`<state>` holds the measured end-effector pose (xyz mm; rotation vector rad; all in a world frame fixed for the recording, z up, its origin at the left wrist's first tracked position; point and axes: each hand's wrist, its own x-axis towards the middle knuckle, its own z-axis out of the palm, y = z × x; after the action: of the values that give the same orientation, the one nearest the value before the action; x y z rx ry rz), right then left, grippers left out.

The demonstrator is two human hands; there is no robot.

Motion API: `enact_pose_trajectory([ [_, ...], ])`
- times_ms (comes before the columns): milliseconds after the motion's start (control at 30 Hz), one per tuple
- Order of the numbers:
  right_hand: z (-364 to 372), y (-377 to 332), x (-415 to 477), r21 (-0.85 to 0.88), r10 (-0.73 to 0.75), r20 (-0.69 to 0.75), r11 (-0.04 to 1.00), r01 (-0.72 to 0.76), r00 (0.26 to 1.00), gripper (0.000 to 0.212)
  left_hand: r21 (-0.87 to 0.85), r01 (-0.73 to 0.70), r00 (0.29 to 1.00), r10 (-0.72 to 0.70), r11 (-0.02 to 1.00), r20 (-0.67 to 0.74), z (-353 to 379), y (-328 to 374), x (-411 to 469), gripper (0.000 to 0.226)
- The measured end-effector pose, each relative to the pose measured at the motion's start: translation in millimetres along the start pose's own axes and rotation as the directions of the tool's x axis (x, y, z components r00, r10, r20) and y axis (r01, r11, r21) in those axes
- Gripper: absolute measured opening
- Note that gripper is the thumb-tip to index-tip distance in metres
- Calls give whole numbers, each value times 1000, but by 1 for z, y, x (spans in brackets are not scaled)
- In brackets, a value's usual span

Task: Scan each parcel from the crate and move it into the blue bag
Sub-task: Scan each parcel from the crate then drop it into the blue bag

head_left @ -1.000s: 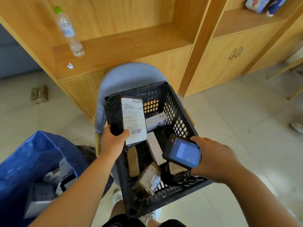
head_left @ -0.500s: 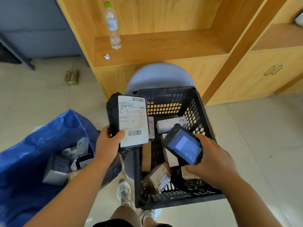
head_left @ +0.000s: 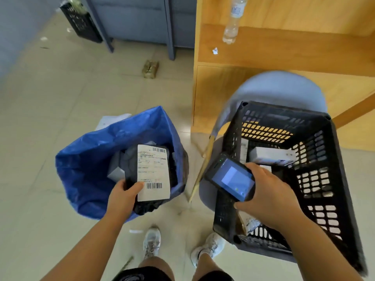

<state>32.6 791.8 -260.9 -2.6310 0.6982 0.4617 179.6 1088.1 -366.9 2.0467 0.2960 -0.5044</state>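
My left hand (head_left: 123,194) grips a black parcel (head_left: 151,175) with a white shipping label, holding it over the open mouth of the blue bag (head_left: 91,165) on the floor at the left. Grey and black parcels lie inside the bag. My right hand (head_left: 269,195) holds a handheld scanner (head_left: 230,178) with a lit screen, above the near left corner of the black crate (head_left: 320,179). The crate rests on a grey chair (head_left: 274,88) and holds a white box (head_left: 272,157) and other parcels, partly hidden by my right hand.
A wooden cabinet (head_left: 284,55) stands behind the chair, with a plastic water bottle (head_left: 231,23) on its shelf. A small brown packet (head_left: 151,68) lies on the tiled floor. Another black crate (head_left: 81,21) sits far left by grey furniture legs. My feet are below.
My left hand has carried the black parcel leftward from beside the crate to over the blue bag's opening. My view has turned left. The scanner stays by the crate.
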Motion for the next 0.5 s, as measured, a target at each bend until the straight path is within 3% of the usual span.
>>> enact_pose_trajectory([
  [200, 42, -78, 5, 9, 90, 14, 996, -90, 996, 95, 216, 147, 989, -145, 965, -25, -67, -60, 64, 33],
  [500, 109, -151, 33, -8, 152, 62, 988, -152, 986, 88, 345, 156, 982, -183, 925, 46, -91, -120, 155, 47],
])
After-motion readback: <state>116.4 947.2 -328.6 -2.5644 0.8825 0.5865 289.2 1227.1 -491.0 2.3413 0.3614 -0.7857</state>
